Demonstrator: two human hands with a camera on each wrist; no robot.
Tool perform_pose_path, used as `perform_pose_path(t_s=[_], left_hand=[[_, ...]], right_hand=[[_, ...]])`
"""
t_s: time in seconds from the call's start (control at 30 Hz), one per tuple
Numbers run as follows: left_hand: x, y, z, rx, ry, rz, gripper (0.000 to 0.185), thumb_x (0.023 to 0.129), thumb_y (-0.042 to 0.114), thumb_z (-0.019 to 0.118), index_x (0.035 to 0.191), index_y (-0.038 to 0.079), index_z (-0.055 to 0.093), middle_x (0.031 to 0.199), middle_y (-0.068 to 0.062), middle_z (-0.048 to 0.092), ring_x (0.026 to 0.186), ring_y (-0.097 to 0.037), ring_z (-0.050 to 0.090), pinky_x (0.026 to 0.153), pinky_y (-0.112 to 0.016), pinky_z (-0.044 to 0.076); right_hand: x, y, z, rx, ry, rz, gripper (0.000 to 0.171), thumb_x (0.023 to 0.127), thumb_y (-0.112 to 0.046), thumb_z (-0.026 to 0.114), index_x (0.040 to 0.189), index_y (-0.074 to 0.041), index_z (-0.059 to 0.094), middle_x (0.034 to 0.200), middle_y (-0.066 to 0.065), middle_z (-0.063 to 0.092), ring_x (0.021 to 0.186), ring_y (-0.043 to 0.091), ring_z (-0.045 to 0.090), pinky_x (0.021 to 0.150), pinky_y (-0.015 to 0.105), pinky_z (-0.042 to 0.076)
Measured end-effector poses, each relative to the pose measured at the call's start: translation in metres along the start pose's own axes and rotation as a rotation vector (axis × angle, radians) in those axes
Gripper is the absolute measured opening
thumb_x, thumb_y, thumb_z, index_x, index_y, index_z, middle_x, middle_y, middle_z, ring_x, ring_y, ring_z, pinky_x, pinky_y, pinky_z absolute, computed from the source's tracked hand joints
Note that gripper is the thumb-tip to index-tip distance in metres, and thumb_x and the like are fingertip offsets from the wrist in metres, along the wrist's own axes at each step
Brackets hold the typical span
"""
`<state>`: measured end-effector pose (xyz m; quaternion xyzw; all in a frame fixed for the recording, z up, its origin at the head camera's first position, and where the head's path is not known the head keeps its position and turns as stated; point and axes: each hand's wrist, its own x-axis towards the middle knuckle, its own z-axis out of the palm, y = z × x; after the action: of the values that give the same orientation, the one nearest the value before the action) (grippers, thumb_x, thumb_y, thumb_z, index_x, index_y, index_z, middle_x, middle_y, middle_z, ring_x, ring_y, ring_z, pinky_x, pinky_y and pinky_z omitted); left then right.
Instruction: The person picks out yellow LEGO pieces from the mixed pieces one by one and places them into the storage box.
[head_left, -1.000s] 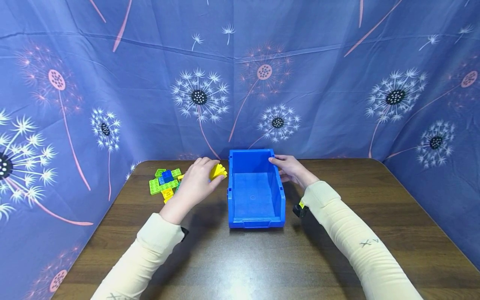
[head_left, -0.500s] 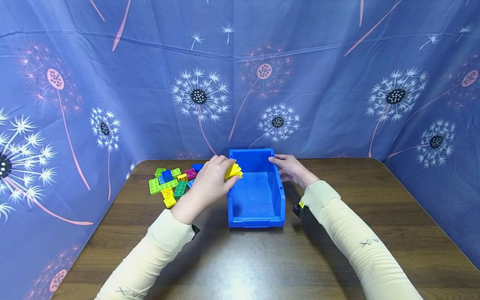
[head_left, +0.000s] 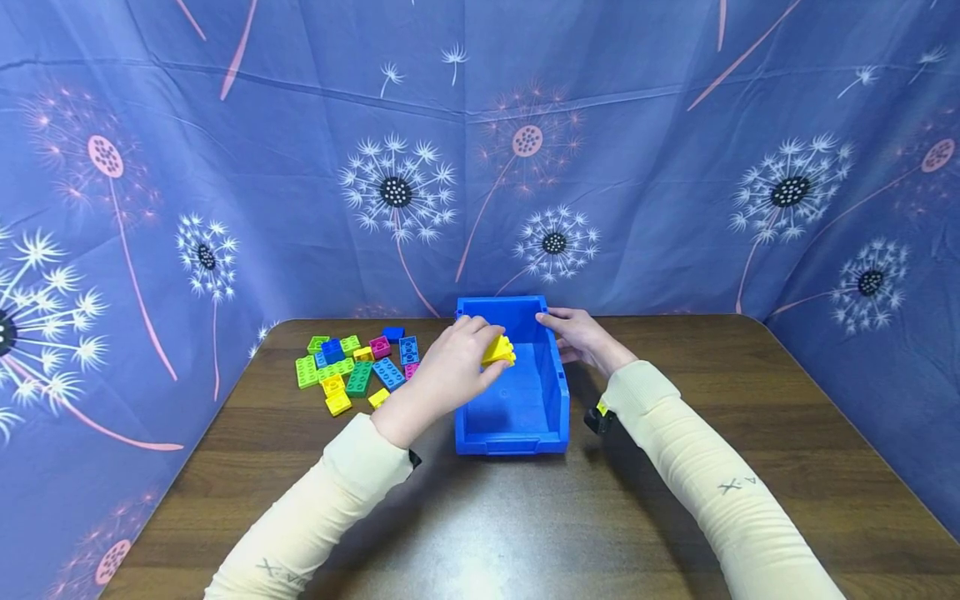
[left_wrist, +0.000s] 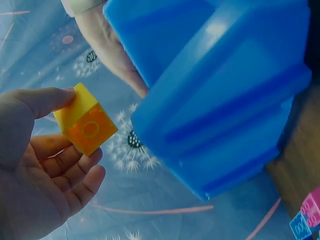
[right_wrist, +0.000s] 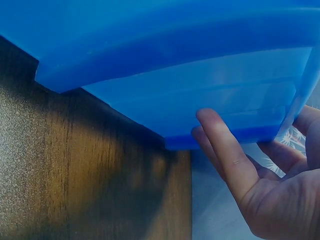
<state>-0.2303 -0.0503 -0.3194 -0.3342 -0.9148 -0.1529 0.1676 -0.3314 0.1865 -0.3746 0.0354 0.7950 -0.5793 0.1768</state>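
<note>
The person's L hand (head_left: 459, 354) pinches a yellow toy brick (head_left: 497, 350) b/w thumb & fingers, up over the blue storage bin (head_left: 512, 410). R hand (head_left: 588, 338) grips the bin's R wall nr the back, thumb over the rim, fingers on the outside. Loose toy bricks (head_left: 359, 378), mixed colours, lie on the tabletop (head_left: 675, 354) L of the bin; dandelion-print cloth (head_left: 645, 175) hangs behind it.

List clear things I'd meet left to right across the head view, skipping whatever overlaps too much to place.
Leftmost lime brick → dark green brick → left grip → held yellow brick → right grip.
</note>
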Motion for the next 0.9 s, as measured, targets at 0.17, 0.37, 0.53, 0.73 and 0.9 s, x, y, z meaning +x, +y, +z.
perform_pose_path(t_s=[0.17, 0.37, 0.53, 0.73, 0.9], left_hand=[[0.004, 0.007, 0.008, 0.006, -0.024, 0.024, 0.046, 0.086, 0.035, 0.069, 0.121, 0.007, 0.061, 0.106, -0.003, 0.063, 0.094, -0.015, 0.054, 0.084, -0.026, 0.049], [0.007, 0.014, 0.018, 0.01, -0.074, 0.028, 0.047, 0.085, 0.038, 0.069, 0.122, 0.009, 0.061, 0.108, -0.002, 0.063, 0.098, -0.014, 0.055, 0.087, -0.025, 0.05], [0.009, 0.019, 0.026, 0.03, -0.112, 0.049, 0.047, 0.086, 0.037, 0.067, 0.122, 0.008, 0.061, 0.109, -0.003, 0.063, 0.098, -0.015, 0.054, 0.089, -0.027, 0.049], [0.009, 0.024, 0.038, 0.058, -0.143, 0.072, 0.046, 0.086, 0.036, 0.068, 0.121, 0.007, 0.061, 0.108, -0.003, 0.063, 0.096, -0.015, 0.053, 0.088, -0.026, 0.049], [0.009, 0.028, 0.049, 0.081, -0.155, 0.091, 0.046, 0.085, 0.037, 0.068, 0.121, 0.009, 0.062, 0.109, -0.003, 0.063, 0.098, -0.015, 0.055, 0.09, -0.028, 0.049]], right_hand=[[-0.001, 0.0, 0.0, -0.009, -0.007, -0.009, 0.069, 0.095, -0.044, 0.051, 0.15, -0.012, 0.024, 0.143, 0.019, 0.042, 0.112, 0.04, 0.058, 0.083, 0.05, 0.053], [-0.001, 0.001, -0.001, -0.003, -0.007, -0.005, 0.069, 0.095, -0.045, 0.051, 0.149, -0.013, 0.026, 0.14, 0.019, 0.045, 0.109, 0.038, 0.06, 0.081, 0.048, 0.054], [0.001, 0.001, -0.001, -0.006, -0.007, -0.001, 0.069, 0.095, -0.045, 0.051, 0.15, -0.012, 0.024, 0.14, 0.02, 0.045, 0.11, 0.038, 0.06, 0.08, 0.047, 0.055], [-0.001, 0.0, 0.0, -0.007, -0.003, 0.001, 0.068, 0.095, -0.045, 0.051, 0.15, -0.013, 0.025, 0.142, 0.018, 0.044, 0.112, 0.038, 0.059, 0.082, 0.048, 0.054], [0.0, 0.0, 0.0, 0.02, -0.012, 0.0, 0.067, 0.095, -0.042, 0.051, 0.15, -0.012, 0.025, 0.142, 0.02, 0.043, 0.113, 0.04, 0.058, 0.085, 0.05, 0.052]])
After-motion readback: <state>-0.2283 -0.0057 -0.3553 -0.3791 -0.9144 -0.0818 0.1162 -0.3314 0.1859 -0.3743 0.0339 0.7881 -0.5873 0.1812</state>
